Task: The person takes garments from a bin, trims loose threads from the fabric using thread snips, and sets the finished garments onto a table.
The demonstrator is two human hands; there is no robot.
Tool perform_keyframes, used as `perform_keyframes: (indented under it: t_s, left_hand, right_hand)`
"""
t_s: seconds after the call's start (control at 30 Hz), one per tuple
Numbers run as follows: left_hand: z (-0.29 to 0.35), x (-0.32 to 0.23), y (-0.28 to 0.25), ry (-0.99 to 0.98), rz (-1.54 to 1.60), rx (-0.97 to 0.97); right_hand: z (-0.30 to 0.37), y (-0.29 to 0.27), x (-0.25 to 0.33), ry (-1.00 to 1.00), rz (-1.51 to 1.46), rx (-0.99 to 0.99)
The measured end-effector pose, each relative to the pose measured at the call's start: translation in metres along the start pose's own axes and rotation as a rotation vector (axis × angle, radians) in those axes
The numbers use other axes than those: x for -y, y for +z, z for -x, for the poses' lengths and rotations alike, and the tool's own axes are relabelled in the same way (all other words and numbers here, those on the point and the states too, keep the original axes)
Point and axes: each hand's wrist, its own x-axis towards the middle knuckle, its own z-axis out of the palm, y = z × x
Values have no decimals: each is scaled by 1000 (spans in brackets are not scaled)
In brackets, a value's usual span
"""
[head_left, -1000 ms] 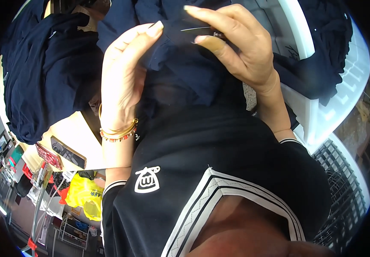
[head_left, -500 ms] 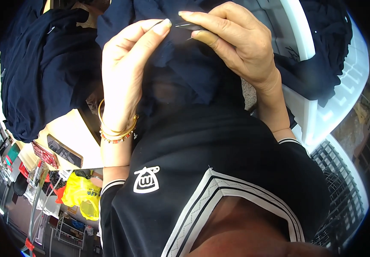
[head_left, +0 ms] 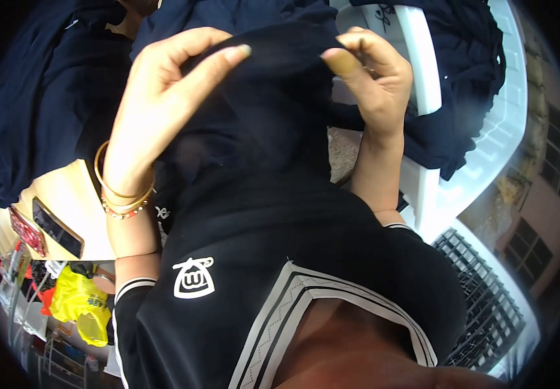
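Observation:
A dark navy cloth [head_left: 273,110] is stretched up in front of me between both hands. My left hand [head_left: 163,104], with gold bangles at the wrist, pinches its upper left part with the fingers curled over the fabric. My right hand [head_left: 374,81] grips the upper right edge, thumb on top. The cloth hangs down over my black top with white trim [head_left: 280,272]. Any small object between the fingers is hidden by the fabric.
More dark garments [head_left: 40,110] are heaped at the left and over a white plastic chair [head_left: 480,155] at the right. A phone [head_left: 56,227] lies on a pale surface at the lower left, beside a yellow bag [head_left: 82,301]. A metal grille [head_left: 487,305] shows at the lower right.
My right hand has drawn back to the right and curled into a fist on the cloth edge. The left hand shifted slightly down, and the fabric between them is now spread wider.

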Motion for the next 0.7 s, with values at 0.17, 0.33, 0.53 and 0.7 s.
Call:
perform_keyframes:
  t_s: [0.17, 0.33, 0.53, 0.7]
  left_hand:
    - [4, 8, -2, 41, 173, -53]
    - [5, 14, 0, 33, 330, -128]
    - [5, 13, -2, 15, 283, -46]
    - [6, 13, 2, 95, 308, -35]
  right_hand:
    - [-2, -5, -9, -43, 79, -48]
    - [-9, 13, 9, -36, 228, -9]
    - [-19, 24, 7, -309, 391, 144]
    - [-20, 26, 3, -403, 514, 181]
